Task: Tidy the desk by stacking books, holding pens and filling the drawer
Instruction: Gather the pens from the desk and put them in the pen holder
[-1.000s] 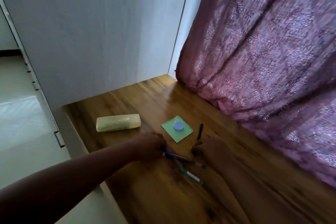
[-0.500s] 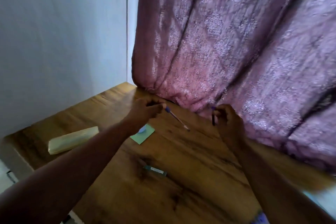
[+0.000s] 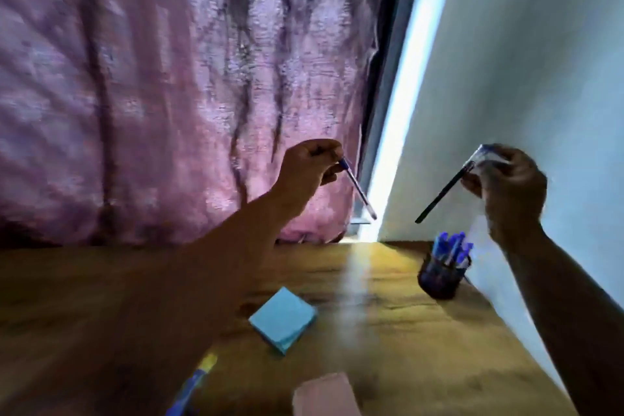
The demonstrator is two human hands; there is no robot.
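Pens, head view: your left hand (image 3: 309,165) pinches a blue pen (image 3: 358,191), your right hand (image 3: 510,184) a black pen (image 3: 442,196), both raised above the desk (image 3: 388,331). Pen holder (image 3: 440,275) sits below your right hand, already crowded. Lower tip-first, one pen at a time, into a gap. No writing legible; frame blurred.

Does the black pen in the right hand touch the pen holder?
Apart. In the head view the black pen ends in the air, with bare wall showing between its tip and the pen holder.
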